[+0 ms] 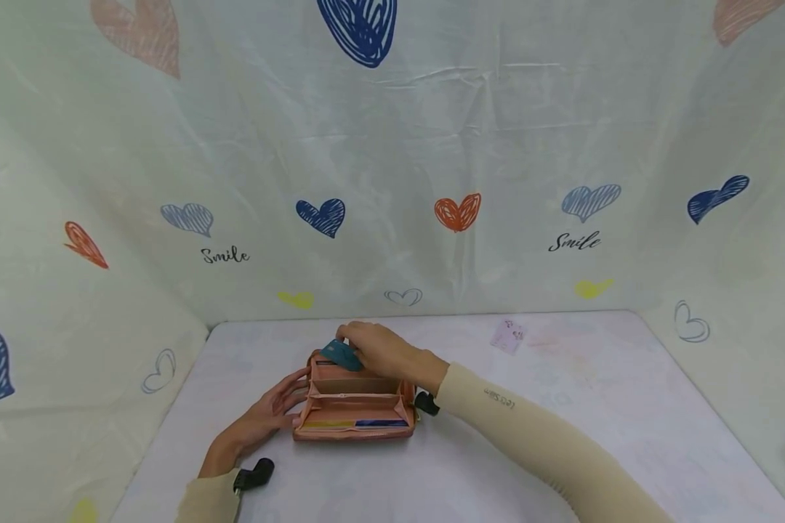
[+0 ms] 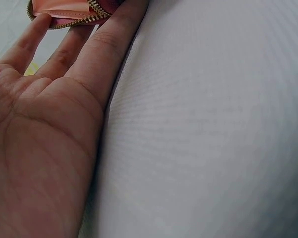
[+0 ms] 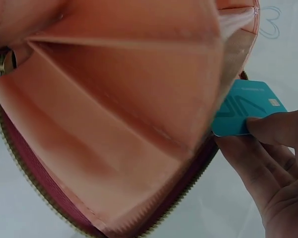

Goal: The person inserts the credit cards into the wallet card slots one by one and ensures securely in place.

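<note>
An unzipped pink zip-around wallet [image 1: 360, 436] lies spread on the table, its fan of compartments facing up. My right hand [image 1: 382, 347] pinches a teal chip card [image 3: 246, 106] between thumb and fingers at the wallet's far side. In the head view the card overlaps the far inner panel; part of it is hidden by the fingers. My left hand [image 1: 264, 414] rests along the wallet's left side with fingers spread, fingertips at the zipper edge [image 2: 74, 21]. A yellow card [image 1: 327, 423] and a blue card [image 1: 381, 423] show in slots along the near panel.
A small pink patterned card or paper [image 1: 508, 336] lies on the white table [image 1: 562, 421] to the far right. A pale curtain [image 1: 392, 145] printed with hearts hangs behind and at the sides. Black wrist camera mounts [image 1: 255, 474] sit near both hands.
</note>
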Motion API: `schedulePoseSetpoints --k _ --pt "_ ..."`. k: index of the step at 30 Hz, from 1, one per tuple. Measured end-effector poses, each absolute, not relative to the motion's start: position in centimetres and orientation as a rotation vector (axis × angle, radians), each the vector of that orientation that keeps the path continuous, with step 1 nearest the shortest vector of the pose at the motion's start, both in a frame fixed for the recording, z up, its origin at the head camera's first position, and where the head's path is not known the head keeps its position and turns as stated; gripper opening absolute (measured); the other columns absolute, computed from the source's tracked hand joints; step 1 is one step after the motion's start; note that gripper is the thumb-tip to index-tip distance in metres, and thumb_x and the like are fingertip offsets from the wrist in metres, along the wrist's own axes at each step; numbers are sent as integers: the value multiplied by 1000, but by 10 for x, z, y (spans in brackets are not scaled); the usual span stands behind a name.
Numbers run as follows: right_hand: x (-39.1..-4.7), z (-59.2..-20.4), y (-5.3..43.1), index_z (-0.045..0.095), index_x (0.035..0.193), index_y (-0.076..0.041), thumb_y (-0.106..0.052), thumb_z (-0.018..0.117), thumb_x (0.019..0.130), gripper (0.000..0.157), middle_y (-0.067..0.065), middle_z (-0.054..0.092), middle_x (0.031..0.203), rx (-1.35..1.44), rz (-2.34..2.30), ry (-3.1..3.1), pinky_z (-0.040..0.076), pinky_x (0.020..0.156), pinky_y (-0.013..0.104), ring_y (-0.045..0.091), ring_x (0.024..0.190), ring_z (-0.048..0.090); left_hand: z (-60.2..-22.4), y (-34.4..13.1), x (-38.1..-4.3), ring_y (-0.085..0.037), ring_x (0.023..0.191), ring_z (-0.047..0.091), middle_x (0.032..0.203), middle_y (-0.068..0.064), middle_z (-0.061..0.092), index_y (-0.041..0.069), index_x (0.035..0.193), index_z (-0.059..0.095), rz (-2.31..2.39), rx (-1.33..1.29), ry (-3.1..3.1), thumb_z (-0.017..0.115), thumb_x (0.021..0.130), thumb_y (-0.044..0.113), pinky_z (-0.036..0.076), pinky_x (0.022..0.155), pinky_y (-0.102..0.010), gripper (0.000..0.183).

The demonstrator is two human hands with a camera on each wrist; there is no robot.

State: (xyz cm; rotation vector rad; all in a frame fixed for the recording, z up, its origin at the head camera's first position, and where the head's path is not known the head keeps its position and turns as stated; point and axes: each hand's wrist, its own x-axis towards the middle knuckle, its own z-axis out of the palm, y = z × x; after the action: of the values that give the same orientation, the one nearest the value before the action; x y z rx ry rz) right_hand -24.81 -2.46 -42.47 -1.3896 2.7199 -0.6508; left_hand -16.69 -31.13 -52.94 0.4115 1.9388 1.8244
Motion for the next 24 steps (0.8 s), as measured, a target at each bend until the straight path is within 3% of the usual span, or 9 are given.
schedulePoseSetpoints --k 8,18,24 --pt "-250 -417 -32 63 134 -7 0 54 108 28 9 71 126 -1373 -529 2657 56 95 26 17 111 68 -531 -312 -169 3 134 52 167 -34 21 2 169 9 1831 450 1936 71 97 3 45 107 -20 94" --pt "-256 -414 -44 62 136 -9 -2 61 105 31 7 71 124 -1457 -312 2635 54 94 23 14 106 66 -535 -313 -170 2 135 52 166 -31 25 2 169 10 1833 475 1940 71 98 4 45 108 -20 93" --pt "-254 -414 -47 59 141 -10 -2 65 103 39 8 69 131 -1405 -317 2635 54 101 27 17 114 67 -535 -313 -170 0 136 52 165 -28 28 4 169 12 1841 485 1935 71 97 3 45 108 -21 93"
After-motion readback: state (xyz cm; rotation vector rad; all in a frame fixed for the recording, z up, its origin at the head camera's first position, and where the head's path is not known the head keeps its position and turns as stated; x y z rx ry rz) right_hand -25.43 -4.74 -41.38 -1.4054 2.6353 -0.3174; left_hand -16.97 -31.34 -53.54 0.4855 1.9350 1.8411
